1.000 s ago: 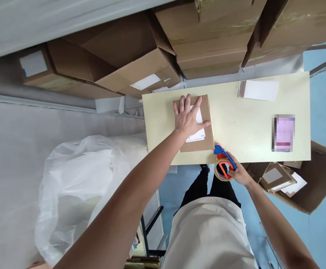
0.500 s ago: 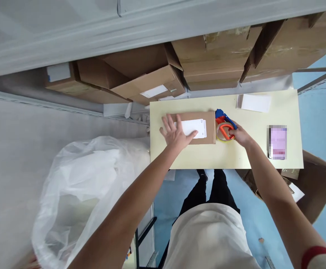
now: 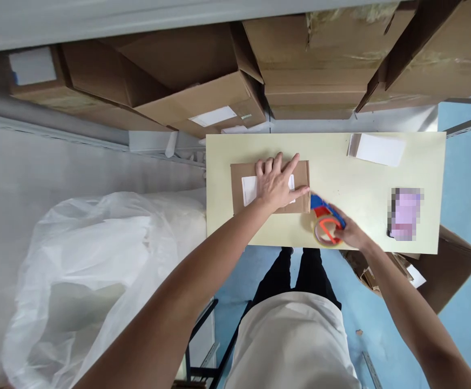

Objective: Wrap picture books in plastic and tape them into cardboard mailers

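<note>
A flat brown cardboard parcel with a white label lies on the pale yellow table. My left hand rests flat on the parcel's right half, fingers spread, partly covering the label. My right hand grips a tape dispenser, blue and orange with a roll of tape, just right of the parcel's near right corner, near the table's front edge.
A white paper sheet lies at the table's far right, a blurred pink item at its right end. Stacked cardboard boxes line the back. A big clear plastic bag sits left; an open carton stands on the blue floor at the right.
The parcel was turned from lengthwise to crosswise. My left hand shifted from its left end to its right half. The tape dispenser pulled back from the parcel's right edge towards the table's front.
</note>
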`<state>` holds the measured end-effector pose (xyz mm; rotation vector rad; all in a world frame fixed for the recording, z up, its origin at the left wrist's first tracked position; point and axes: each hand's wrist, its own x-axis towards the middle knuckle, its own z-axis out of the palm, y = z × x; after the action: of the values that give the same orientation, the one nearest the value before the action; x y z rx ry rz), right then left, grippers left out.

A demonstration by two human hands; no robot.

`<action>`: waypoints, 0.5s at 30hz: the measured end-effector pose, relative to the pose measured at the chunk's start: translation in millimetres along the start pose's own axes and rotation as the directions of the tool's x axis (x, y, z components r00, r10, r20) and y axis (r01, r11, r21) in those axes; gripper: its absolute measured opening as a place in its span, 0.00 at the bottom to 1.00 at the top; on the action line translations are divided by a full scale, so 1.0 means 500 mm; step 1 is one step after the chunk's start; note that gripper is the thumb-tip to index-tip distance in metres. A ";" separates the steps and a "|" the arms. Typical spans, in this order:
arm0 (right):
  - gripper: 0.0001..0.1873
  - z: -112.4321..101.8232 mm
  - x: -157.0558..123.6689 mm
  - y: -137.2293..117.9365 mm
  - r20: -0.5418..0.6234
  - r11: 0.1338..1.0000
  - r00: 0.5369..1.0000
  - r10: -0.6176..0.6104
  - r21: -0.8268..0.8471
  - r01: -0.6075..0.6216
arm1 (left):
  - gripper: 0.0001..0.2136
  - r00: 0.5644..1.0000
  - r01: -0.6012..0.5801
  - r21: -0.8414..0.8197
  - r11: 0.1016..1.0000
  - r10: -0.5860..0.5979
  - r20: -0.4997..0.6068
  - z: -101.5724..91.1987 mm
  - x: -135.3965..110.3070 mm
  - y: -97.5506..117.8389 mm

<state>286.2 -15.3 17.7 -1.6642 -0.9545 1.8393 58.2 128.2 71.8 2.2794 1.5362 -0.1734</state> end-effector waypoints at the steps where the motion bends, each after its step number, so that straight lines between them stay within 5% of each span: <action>1: 0.47 0.000 -0.021 0.011 0.023 0.999 0.999 0.026 -0.025 -0.025 | 0.44 1.000 0.000 -0.001 1.000 0.000 -0.001 -0.001 0.000 0.000; 7: 0.46 -0.012 -0.064 0.028 0.220 0.996 0.973 0.068 0.048 -0.080 | 0.42 1.000 -0.003 0.031 1.000 0.003 -0.001 -0.008 -0.001 0.003; 15: 0.48 0.031 -0.107 0.065 0.118 0.999 0.992 0.038 0.004 -0.039 | 0.41 0.999 -0.022 0.013 1.000 0.022 -0.040 -0.006 -0.004 0.002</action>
<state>282.3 -79.1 28.0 -1.5959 -0.9700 1.9825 57.8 127.6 75.6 2.3219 1.5337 -0.1319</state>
